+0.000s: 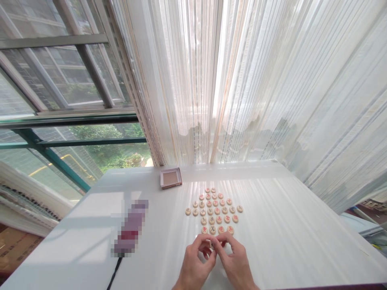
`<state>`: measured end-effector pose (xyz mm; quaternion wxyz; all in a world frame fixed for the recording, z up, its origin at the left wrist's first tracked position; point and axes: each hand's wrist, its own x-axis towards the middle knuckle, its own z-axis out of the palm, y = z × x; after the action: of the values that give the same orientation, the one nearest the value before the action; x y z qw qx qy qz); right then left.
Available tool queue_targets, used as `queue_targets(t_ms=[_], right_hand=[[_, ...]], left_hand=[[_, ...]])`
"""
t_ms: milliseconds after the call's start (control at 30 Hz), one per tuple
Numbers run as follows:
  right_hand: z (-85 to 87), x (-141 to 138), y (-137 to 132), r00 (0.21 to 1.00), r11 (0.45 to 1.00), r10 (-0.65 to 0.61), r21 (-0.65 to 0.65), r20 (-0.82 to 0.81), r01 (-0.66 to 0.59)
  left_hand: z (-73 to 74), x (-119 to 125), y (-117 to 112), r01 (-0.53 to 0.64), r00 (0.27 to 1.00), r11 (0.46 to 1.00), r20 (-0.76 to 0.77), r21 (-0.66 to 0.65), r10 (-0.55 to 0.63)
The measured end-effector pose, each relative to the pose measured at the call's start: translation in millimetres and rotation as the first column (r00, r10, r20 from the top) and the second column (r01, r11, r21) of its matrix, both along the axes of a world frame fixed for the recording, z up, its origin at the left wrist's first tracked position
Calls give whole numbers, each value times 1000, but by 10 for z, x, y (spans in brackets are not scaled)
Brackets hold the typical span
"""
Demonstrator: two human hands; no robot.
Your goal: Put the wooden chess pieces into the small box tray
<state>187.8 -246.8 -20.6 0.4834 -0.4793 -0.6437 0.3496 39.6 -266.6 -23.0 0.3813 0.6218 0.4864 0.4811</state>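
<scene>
Several round wooden chess pieces with red and black characters lie flat in rows on the white table. My left hand and my right hand meet just in front of the nearest row, fingertips pinched together around a small piece that is mostly hidden between them. Both hands rest close to the table's near edge.
A shallow open box sits at the back of the table near the curtain. A blurred purple object with a black cable lies to the left. Sheer curtains hang behind the table, with a window on the left.
</scene>
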Motion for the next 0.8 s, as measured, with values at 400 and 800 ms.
queue_targets(t_ms=[400,800], right_hand=[[87,497,174,995,992,-22,125,93,11],[-125,1088,260,952,964,-266,32,150,264]], left_hand=[[-47,-616,114,-169,846,969,-477,182,237],[-137,-641,287,-127,754,954,-599,271,270]])
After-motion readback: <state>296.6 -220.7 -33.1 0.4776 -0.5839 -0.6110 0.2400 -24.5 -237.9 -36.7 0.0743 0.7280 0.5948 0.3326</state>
